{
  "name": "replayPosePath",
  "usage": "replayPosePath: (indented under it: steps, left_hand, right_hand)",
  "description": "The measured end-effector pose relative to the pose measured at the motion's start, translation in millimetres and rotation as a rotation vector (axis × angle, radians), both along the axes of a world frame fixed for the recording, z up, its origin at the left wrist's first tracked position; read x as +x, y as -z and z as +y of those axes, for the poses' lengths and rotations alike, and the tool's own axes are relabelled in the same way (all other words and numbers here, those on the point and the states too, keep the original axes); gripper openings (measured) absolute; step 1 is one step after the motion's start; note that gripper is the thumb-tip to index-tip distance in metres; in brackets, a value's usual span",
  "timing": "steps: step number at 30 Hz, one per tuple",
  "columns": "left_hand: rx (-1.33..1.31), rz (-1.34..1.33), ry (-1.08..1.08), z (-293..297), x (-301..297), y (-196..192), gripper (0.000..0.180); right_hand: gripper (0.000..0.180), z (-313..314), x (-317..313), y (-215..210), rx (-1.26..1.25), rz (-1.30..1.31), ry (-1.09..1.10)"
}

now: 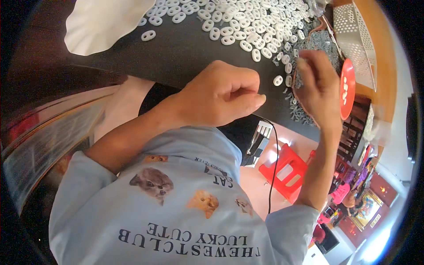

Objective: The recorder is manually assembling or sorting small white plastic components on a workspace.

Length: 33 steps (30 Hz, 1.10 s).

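Down on the dark tabletop (176, 53) a big heap of white oval rings (247, 20) spreads across the far side, and everything else sits around that heap. The left hand (221, 95) hovers on the near side of the heap, at the tabletop's front edge, curled into a loose fist with the thumb pressed against the side of the forefinger; the pinch looks closed, though whether anything sits in it I cannot tell. A thin black cord (274, 168) hangs down from just under that hand, past the light blue shirt (176, 212). The right hand (320, 86) is raised to the right of the heap, fingers bent and drawn together; it is blurred, so what it holds, if anything, cannot be made out. Two stray rings (282, 80) lie just left of it, at the heap's near right fringe. Grey small parts (318, 42) pile up to the right of the heap, behind and below the right hand. A white cloth (104, 22) lies to the left of the heap, with one loose ring beside its edge. Right of the grey parts stands a perforated metal basket (355, 39), and a red round lid (347, 88) stands below it, close to the right hand. A red stool (285, 170) stands on the floor, well below the tabletop edge.
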State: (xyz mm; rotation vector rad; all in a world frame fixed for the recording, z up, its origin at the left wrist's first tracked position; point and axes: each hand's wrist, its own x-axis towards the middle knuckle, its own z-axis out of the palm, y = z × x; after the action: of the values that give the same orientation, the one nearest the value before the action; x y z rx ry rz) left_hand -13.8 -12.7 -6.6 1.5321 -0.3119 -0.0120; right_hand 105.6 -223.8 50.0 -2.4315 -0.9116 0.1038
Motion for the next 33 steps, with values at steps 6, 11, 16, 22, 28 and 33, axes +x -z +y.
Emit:
replayPosePath:
  steps: [6, 11, 16, 22, 28, 33]
  left_hand:
    - [-0.01, 0.009, -0.032, -2.7, -2.7, -2.1, 0.025]
    - [-0.017, -0.014, -0.019, -0.9, -1.8, -2.7, 0.027]
    - [0.006, -0.091, -0.057, -1.1, -1.4, 2.7, 0.029]
    - [-0.002, -0.104, -0.066, -1.8, -1.8, 3.2, 0.03]
    - [-0.014, -0.15, -0.082, -0.2, -1.6, 4.6, 0.029]
    - [-0.012, -0.146, -0.087, 0.1, -3.7, 3.3, 0.026]
  right_hand:
    - [0.03, 51.6, 3.7, 8.9, -0.176, -0.242, -0.263]
    - [0.027, 62.7, 19.0, 12.5, -0.211, -0.321, -0.208]
    - [0.029, 86.5, 8.1, 8.2, -0.126, -0.23, -0.313]
    - [0.031, 96.9, 12.4, 8.6, -0.187, -0.262, -0.347]
    - [0.027, 112.4, 8.8, 6.3, -0.154, -0.257, -0.381]
    - [0.028, 112.3, 17.1, 5.1, -0.243, -0.298, -0.353]
